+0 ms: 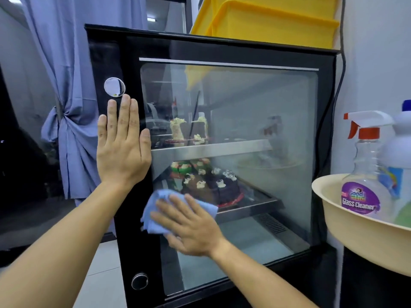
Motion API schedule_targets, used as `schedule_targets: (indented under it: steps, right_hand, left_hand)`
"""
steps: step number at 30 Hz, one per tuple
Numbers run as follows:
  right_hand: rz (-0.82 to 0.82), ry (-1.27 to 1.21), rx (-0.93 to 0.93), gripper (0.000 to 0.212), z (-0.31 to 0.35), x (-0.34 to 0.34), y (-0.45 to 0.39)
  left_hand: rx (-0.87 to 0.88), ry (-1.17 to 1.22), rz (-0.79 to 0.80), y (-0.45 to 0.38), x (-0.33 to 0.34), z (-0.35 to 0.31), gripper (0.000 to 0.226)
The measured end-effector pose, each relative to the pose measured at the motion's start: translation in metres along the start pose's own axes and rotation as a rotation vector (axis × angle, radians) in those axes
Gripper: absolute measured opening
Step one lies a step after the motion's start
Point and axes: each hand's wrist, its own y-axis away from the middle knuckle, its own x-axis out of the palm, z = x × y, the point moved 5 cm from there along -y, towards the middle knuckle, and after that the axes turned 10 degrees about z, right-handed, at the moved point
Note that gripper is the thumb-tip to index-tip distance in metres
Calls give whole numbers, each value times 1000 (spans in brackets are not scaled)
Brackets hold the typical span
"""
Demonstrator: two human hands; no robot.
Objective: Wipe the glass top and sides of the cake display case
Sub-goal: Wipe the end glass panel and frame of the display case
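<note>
A black-framed cake display case (327, 107) fills the middle of the head view, its side glass pane (255, 121) facing me. Cakes (209, 183) stand on the shelves inside. My left hand (122, 147) lies flat with straight fingers on the black left frame, just below a round chrome fitting (114, 87). My right hand (189, 223) presses a blue cloth (153, 210) flat against the lower left of the glass, fingers spread and pointing left. Part of the cloth is hidden under the palm.
A beige basin (347, 227) at the right holds a glass cleaner spray bottle (362, 174) and a white bottle (400, 152). Yellow crates (266, 21) sit on top of the case. A tied blue curtain (66, 121) hangs at the left. A black cable (341, 70) runs down the wall.
</note>
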Motion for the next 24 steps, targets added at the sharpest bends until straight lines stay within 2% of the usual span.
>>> schedule_targets:
  steps: [2, 3, 4, 7, 9, 10, 11, 12, 15, 16, 18, 20, 21, 22, 24]
  right_hand:
    - [35, 48, -122, 59, -27, 4, 21]
    - [6, 23, -54, 58, -53, -1, 20]
    - [-52, -14, 102, 58, -83, -11, 14]
    - [-279, -183, 779, 61, -167, -46, -20]
    - [-422, -320, 1156, 62, -172, -63, -55]
    - [-447, -345, 1230, 62, -158, -68, -74]
    - [-431, -321, 1193, 62, -134, -69, -91]
    - [-384, -274, 1030, 60, -100, -64, -104]
    - [-105, -168, 223, 60, 20, -30, -94]
    - [-32, -122, 38, 60, 42, -18, -76]
    - [51, -37, -155, 61, 49, -5, -48]
    - [77, 16, -236, 63, 25, -8, -48]
    - [48, 20, -209, 63, 6, -16, -58]
    - [-10, 0, -112, 63, -17, -28, -73]
    - [-149, -96, 229, 62, -63, -55, -107]
  left_hand:
    - [7, 1, 0, 1, -3, -2, 65]
    - [19, 2, 5, 2, -4, -1, 66]
    - [42, 8, 21, 2, -5, -1, 66]
    - [180, -32, 58, -10, -20, 6, 66]
    - [308, -186, 38, -32, -40, 12, 56]
    - [366, -255, 30, -47, -48, 13, 49]
    - [413, -298, 41, -60, -53, 15, 45]
    - [443, -318, 68, -71, -55, 18, 47]
    - [478, -294, 198, -84, -49, 22, 62]
    - [482, -287, 226, -83, -46, 23, 64]
    - [474, -275, 248, -81, -44, 24, 65]
    - [466, -266, 257, -78, -43, 22, 66]
    - [462, -265, 257, -77, -43, 22, 66]
    - [461, -264, 255, -77, -42, 22, 66]
    - [458, -255, 250, -77, -42, 22, 65]
